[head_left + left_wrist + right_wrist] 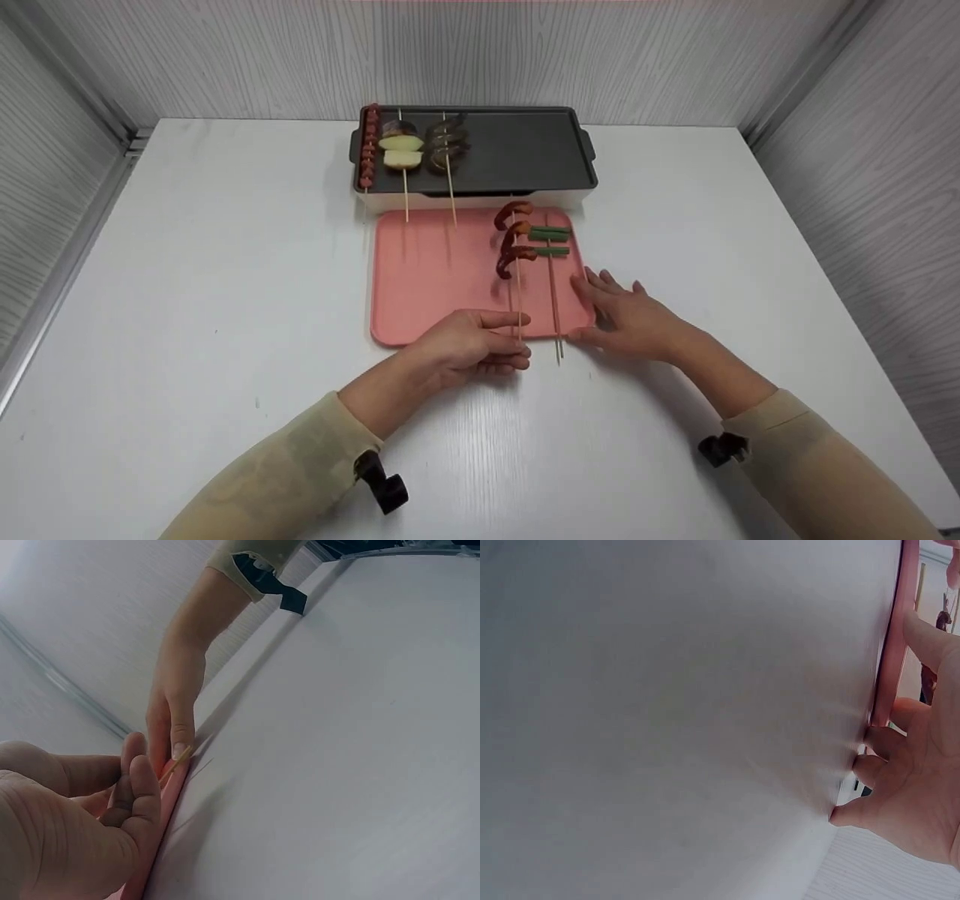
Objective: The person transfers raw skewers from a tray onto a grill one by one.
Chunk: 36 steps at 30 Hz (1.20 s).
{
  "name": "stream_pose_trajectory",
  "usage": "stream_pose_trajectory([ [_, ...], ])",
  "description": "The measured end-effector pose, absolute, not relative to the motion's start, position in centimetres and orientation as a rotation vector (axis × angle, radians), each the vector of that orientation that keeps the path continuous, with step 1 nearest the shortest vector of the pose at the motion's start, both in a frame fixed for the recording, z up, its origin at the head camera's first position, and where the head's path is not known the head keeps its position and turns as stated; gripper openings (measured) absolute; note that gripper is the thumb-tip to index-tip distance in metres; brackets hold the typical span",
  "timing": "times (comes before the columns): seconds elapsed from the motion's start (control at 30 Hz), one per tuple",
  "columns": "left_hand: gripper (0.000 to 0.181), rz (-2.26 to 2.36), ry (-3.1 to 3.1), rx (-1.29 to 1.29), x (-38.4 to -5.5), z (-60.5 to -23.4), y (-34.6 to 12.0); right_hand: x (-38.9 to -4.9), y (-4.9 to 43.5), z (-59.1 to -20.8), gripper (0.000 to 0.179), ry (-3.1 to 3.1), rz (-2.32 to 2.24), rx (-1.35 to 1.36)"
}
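My left hand (480,343) pinches the lower end of a wooden skewer (519,300) near the tray's front edge. Curved dark-red pieces with orange ends (511,251) are threaded on it, above the pink tray (435,285). Just right of it, a skewer of green sticks (550,234) lies on the tray, its tail past the front edge. My right hand (630,319) rests against the tray's right front corner with fingers spread. In the right wrist view, that hand's fingertips touch the table and its thumb lies along the tray rim (892,660).
Behind the tray stands a dark griddle (525,150) on a white base. On its left part lie a skewer of small red pieces (369,146), a skewer of pale and purple slices (402,146) and a skewer of brown curled pieces (448,144). Two handles overhang the tray.
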<state>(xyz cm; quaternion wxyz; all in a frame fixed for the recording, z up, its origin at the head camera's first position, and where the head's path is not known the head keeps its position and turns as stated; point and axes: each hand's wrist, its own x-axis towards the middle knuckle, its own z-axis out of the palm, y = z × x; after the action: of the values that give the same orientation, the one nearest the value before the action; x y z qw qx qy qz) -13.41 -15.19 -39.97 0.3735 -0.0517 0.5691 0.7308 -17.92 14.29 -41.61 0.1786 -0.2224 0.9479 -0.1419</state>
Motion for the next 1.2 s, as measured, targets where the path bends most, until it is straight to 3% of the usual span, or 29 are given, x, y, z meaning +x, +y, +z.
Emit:
stream_pose_trajectory([
  [0.93, 0.053, 1.807, 1.557, -0.064, -12.9, -38.1, -15.7, -17.9, 14.6, -42.0, 0.096, 2.687, -0.385, -0.591],
  [1.2, 0.046, 1.825, 1.611, -0.069, -13.9, -36.7, -16.3, -17.8, 14.3, -41.7, 0.094, 2.693, -0.406, -0.632],
])
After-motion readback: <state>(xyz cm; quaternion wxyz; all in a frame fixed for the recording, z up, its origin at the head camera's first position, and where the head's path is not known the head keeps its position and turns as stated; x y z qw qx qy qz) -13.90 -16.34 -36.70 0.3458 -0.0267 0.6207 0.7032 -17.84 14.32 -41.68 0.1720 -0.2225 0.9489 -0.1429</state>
